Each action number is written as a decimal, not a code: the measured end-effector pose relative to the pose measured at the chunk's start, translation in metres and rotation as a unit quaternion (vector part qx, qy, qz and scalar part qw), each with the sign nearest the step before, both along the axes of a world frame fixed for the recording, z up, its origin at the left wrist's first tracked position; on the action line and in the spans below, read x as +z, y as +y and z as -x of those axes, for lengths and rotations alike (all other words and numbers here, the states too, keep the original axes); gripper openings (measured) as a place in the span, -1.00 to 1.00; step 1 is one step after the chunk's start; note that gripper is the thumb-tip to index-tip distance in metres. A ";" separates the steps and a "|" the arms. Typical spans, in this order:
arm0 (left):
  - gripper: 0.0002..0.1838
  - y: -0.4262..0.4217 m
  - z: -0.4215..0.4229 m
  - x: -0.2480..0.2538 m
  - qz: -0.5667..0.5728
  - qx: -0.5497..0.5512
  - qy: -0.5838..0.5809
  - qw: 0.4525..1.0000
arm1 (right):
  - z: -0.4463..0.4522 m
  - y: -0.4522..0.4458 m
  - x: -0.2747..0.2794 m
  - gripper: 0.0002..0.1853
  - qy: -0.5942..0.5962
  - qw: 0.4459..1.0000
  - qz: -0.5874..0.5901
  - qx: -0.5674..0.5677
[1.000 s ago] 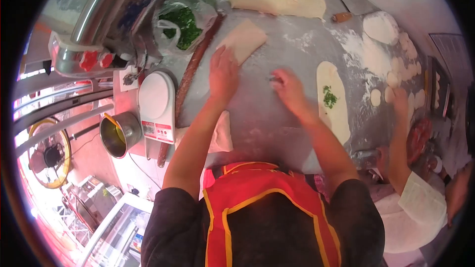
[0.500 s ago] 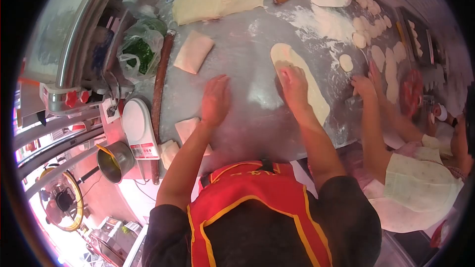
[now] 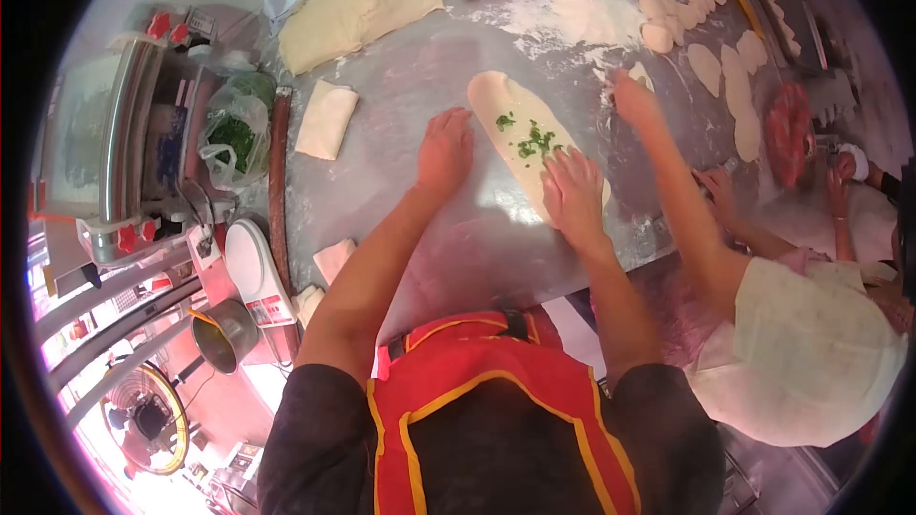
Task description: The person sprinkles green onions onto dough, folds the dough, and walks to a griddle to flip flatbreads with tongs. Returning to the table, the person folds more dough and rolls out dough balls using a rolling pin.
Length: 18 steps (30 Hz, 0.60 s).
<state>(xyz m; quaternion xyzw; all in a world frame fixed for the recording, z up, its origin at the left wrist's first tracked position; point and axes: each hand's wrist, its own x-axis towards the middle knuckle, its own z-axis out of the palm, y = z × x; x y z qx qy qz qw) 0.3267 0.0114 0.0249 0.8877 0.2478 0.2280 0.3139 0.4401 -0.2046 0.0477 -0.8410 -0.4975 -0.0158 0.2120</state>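
A long oval strip of rolled dough [image 3: 512,124] lies slanted on the metal worktop, with chopped green herbs [image 3: 536,141] scattered along its middle. My right hand [image 3: 576,193] rests on the strip's near end, fingers spread over the dough and the edge of the greens. To the left of the strip, my left hand [image 3: 447,151] lies on the bare metal, its fingers loosely bent with nothing seen in them. A folded dough packet [image 3: 326,120] sits farther left, and another pale dough piece [image 3: 334,259] shows partly behind my left forearm.
A large dough slab [image 3: 367,5] lies at the back left. Along the left stand a rolling pin [image 3: 280,181], a bag of greens [image 3: 234,133] and a white scale [image 3: 253,262]. At right, a co-worker's hand [image 3: 634,97] reaches near spread flour [image 3: 572,19] and several dough rounds [image 3: 673,14].
Green herbs now lie on the strip, which was bare before. My right hand has gone from closed over the dough to spread on its near end. The co-worker's arm has reached farther forward.
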 end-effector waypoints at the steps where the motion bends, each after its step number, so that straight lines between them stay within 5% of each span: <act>1: -0.69 0.006 -0.009 0.005 0.017 0.010 0.022 1.000 | 0.001 -0.004 -0.002 -0.66 0.015 1.000 -0.014 -0.007; 5: -0.68 0.031 -0.047 -0.005 0.035 0.035 0.050 0.998 | -0.005 0.018 0.004 -0.62 0.052 0.997 -0.046 0.017; 12: -0.61 0.054 -0.091 -0.011 0.196 0.058 0.209 0.956 | -0.007 0.019 0.011 -0.53 0.087 0.992 0.093 0.025; 14: -0.61 0.058 -0.093 -0.006 0.290 0.050 0.219 0.930 | -0.008 0.011 0.012 -0.55 0.104 0.994 0.026 0.003; 18: -0.67 0.057 -0.086 0.004 0.249 0.001 0.188 0.950 | -0.019 0.012 0.015 -0.58 0.112 0.993 -0.024 -0.019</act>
